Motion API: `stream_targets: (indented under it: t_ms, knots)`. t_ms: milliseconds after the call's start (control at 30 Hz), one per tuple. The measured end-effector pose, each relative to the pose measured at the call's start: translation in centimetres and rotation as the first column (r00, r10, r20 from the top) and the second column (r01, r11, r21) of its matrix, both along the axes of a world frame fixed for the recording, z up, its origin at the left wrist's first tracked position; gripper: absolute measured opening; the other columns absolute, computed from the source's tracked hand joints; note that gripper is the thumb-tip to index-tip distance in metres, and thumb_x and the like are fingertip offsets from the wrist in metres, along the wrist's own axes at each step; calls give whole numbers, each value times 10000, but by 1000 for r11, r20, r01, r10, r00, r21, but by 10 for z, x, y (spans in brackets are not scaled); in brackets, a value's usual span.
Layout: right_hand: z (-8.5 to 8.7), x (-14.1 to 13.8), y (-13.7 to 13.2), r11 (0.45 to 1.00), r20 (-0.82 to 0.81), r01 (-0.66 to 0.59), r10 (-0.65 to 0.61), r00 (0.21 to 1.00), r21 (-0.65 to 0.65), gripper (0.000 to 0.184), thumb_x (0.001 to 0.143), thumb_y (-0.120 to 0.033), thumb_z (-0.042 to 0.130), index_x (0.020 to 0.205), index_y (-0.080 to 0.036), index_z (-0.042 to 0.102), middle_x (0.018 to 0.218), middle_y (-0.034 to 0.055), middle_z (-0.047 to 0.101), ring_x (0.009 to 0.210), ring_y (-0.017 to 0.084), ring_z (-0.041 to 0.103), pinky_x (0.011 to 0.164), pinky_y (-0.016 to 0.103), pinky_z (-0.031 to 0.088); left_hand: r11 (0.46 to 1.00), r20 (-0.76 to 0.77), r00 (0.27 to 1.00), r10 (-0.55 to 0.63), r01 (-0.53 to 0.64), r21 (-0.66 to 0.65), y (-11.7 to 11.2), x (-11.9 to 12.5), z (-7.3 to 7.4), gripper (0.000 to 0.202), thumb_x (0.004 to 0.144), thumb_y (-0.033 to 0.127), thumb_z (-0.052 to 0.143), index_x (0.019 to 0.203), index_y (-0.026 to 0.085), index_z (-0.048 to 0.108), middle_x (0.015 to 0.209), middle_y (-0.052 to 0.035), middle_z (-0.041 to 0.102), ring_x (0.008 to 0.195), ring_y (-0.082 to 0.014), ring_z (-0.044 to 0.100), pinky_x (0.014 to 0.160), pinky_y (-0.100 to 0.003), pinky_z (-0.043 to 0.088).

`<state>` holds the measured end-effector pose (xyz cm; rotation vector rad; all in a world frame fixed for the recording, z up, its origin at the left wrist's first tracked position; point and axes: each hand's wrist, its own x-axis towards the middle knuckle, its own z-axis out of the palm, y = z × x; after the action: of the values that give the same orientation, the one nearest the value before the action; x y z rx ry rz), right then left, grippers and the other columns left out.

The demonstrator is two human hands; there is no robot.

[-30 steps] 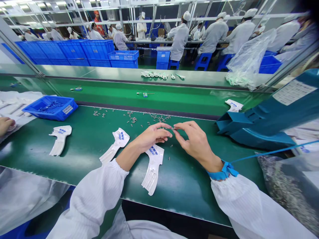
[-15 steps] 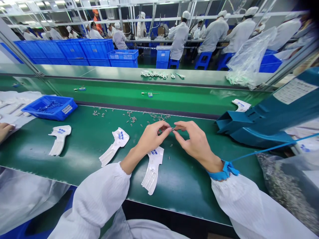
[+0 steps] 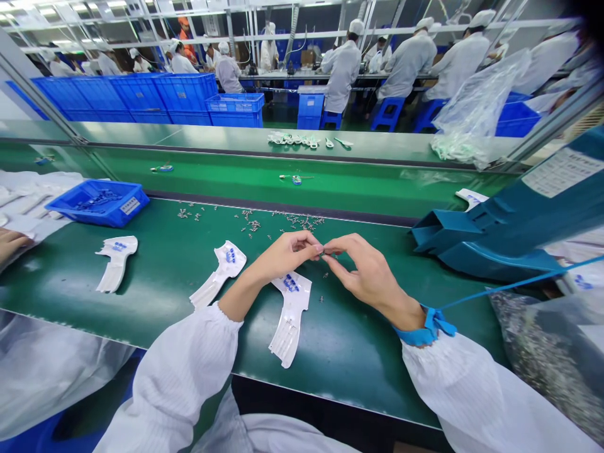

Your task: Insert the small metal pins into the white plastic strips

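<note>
Fingers (image 3: 338, 243) of left hand (image 3: 285, 255) and right hand (image 3: 367, 272), nearly closed, pinch a mostly hidden metal part (image 3: 324, 253).

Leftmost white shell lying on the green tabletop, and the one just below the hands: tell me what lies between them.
In the head view, another white shell lies there, and the left forearm crosses the stretch; green tabletop shows around them.

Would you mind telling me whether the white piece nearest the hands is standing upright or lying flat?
Lying flat: the white piece rests along the green table, blue patches facing up.
</note>
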<state>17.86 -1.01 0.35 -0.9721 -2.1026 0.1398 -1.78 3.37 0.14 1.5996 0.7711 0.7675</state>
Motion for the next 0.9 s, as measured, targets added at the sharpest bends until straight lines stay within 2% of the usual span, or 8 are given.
stream_targets:
  t_ms: [167, 267, 333, 400, 500, 600, 700, 900]
  knots:
    - [3, 1, -2, 996, 46, -72, 70, 997, 50, 202, 921, -145, 542, 1055, -273, 624, 909, 51, 707, 893, 246, 629, 765, 402, 543, 996, -18, 998, -55, 53, -69, -2, -3, 6, 314, 856, 486, 647, 800, 177, 637, 728, 1, 636, 708, -125, 598, 678, -255, 448]
    - [5, 2, -3, 996, 47, -71, 69, 996, 51, 186, 916, -146, 555, 1024, -276, 632, 893, 47, 708, 890, 245, 628, 763, 402, 544, 994, -23, 998, -61, 58, -94, -2, -3, 5, 356, 868, 501, 619, 735, 170, 623, 675, 8, 605, 635, -111, 563, 631, -249, 438]
    - [6, 1, -4, 999, -12, -43, 44, 999, 19, 153, 909, -172, 578, 1005, -276, 635, 893, 45, 707, 875, 241, 641, 766, 402, 552, 995, -17, 999, -43, 41, -88, -2, -4, 5, 361, 883, 498, 598, 740, 167, 624, 679, 3, 608, 635, -113, 568, 630, -251, 443]
    - [6, 0, -4, 997, -133, 2, -11, 991, -72, 122, 899, -214, 608, 1003, -274, 629, 916, 42, 703, 848, 228, 658, 777, 398, 562, 998, 3, 1000, -12, 12, -65, -2, -4, 6, 304, 883, 474, 610, 839, 175, 643, 748, -9, 638, 705, -127, 604, 673, -258, 461]
    - [3, -2, -2, 964, -377, -4, -100, 921, -266, 120, 875, -303, 661, 980, -263, 619, 946, 36, 683, 845, 208, 669, 796, 378, 578, 1000, 67, 998, 4, -5, 29, -5, -2, 10, 281, 849, 400, 680, 1047, 205, 639, 946, -41, 687, 907, -166, 650, 807, -288, 484]
    - [0, -3, 2, 917, -531, -93, -140, 836, -388, 166, 834, -385, 709, 884, -248, 630, 893, 28, 673, 848, 206, 661, 789, 364, 591, 973, 31, 999, 41, -47, 228, -8, 1, 12, 224, 856, 352, 681, 1028, 210, 663, 1008, -50, 704, 935, -182, 657, 827, -297, 484]
    - [-2, -4, 3, 888, -560, -129, -159, 813, -441, 195, 800, -415, 740, 824, -243, 651, 836, 25, 678, 812, 207, 659, 791, 379, 596, 924, -52, 990, 131, -103, 369, -12, 3, 12, 124, 885, 318, 640, 927, 207, 676, 942, -29, 708, 859, -170, 642, 784, -286, 473]
    - [-1, -6, 0, 893, -555, -123, -156, 817, -433, 126, 800, -347, 739, 820, -241, 672, 843, 24, 694, 824, 213, 662, 825, 395, 585, 919, -59, 991, 124, -92, 385, -12, 2, 10, 116, 884, 303, 634, 927, 205, 680, 937, -22, 714, 858, -168, 636, 788, -276, 466]
